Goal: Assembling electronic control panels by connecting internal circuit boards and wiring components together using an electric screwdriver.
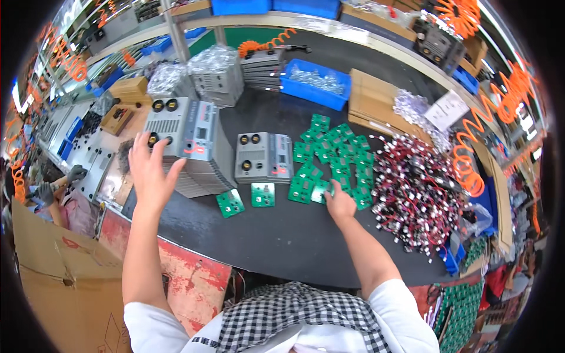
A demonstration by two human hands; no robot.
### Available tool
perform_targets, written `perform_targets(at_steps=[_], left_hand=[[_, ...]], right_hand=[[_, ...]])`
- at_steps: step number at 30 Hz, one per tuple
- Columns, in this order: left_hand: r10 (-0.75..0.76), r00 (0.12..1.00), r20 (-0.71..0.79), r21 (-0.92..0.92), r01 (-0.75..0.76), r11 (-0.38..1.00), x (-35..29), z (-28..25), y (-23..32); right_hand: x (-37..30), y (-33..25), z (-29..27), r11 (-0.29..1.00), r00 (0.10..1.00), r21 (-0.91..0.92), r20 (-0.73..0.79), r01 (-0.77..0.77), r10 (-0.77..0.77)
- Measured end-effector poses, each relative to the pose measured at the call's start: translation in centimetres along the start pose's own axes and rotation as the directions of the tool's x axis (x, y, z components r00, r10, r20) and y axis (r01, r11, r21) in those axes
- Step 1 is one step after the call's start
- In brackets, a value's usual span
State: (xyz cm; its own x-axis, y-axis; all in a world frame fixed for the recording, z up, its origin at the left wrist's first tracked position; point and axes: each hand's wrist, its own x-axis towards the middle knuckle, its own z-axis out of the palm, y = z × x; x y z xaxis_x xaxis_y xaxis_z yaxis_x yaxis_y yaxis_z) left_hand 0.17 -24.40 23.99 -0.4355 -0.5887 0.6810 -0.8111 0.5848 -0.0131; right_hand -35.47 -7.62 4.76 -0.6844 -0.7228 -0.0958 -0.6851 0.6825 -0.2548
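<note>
My left hand is raised with fingers spread, just in front of a tall stack of grey panels with black knobs, holding nothing. My right hand rests on the dark table at the near edge of a heap of small green circuit boards, fingers pinching one green board. Two single green boards lie side by side in front of a shorter grey panel stack.
A big pile of red and black wire leads lies right of the boards. A blue bin of metal parts, wrapped panel stacks and a cardboard box stand behind. A cardboard carton sits lower left; another person's gloved hands are at far left.
</note>
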Motion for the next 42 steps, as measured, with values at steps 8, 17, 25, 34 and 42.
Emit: perform_targets(at_steps=[8, 17, 25, 34, 42], left_hand=[[0.107, 0.973, 0.205, -0.185, -0.069, 0.980, 3.0, 2.4, -3.6], [-0.056, 0.998, -0.019, -0.429, 0.042, 0.902, 1.9, 1.8, -3.0], [0.141, 0.989, 0.034, -0.638, -0.087, 0.765, -5.5, -2.9, 14.5], [0.509, 0.849, 0.141, -0.867, -0.142, 0.477, -15.1, -3.9, 35.2], [0.745, 0.646, 0.165, -0.933, -0.143, 0.331, -20.8, -7.1, 50.4]], right_hand=[[1.0, -1.4, -1.1, 0.989, 0.993, -0.096, -0.015, 0.113, -0.115], [-0.8, -0.1, 0.4, 0.971, 0.907, 0.094, -0.386, 0.221, -0.169], [-5.1, 1.7, -1.7, 0.281, 0.990, 0.952, 0.136, -0.123, -0.024], [-21.0, 17.1, -8.9, -0.395, 0.911, 0.821, 0.383, -0.411, -0.152], [-33.1, 32.7, -9.2, -0.636, 0.926, 0.745, 0.356, -0.201, 0.125]])
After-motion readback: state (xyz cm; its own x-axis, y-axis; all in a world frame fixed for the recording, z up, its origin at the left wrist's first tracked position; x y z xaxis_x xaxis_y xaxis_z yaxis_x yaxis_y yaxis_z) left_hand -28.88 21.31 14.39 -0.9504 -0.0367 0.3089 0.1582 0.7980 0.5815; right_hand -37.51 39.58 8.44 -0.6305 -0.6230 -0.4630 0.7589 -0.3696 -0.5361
